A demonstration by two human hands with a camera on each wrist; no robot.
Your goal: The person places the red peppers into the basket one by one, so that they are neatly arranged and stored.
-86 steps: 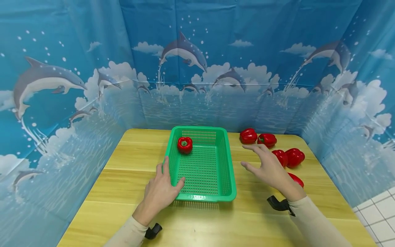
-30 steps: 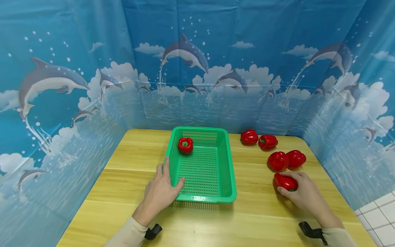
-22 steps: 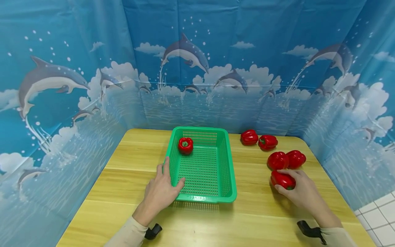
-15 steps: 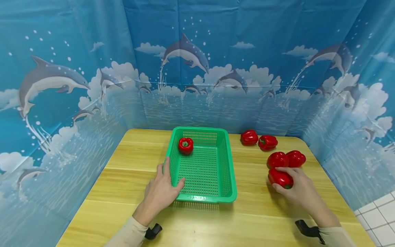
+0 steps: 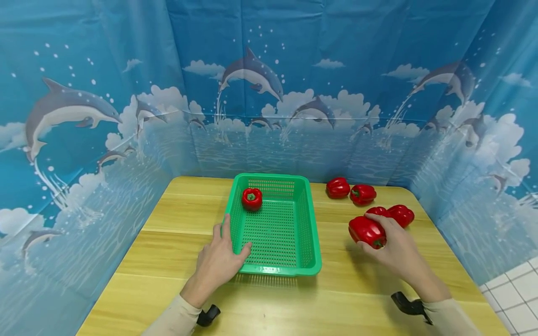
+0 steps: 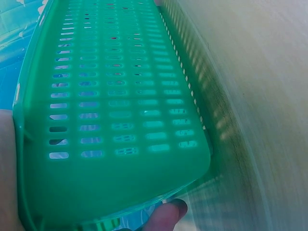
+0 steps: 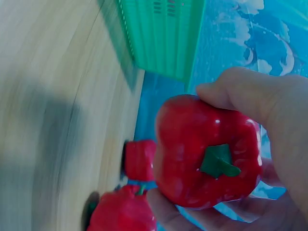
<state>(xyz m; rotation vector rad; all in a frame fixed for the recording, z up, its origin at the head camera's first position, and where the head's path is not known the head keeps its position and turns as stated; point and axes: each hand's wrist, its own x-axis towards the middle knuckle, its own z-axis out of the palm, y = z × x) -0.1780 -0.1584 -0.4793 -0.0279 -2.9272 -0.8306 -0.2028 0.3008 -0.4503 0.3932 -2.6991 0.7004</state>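
Right hand point(image 5: 394, 246) grips a red pepper point(image 5: 365, 231) while left hand point(image 5: 220, 255), fingers spread, touches the green basket point(image 5: 286, 270).

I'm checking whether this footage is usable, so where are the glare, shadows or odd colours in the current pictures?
Head view: pale glare on the table in front of the green basket, a shadow below the held pepper; left wrist view: the table looks greyer, with patterned shadow beside the basket; right wrist view: soft shadow on the table, small highlights on the held pepper.

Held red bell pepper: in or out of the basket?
Out: the right hand holds the red bell pepper over the table, right of the green basket.
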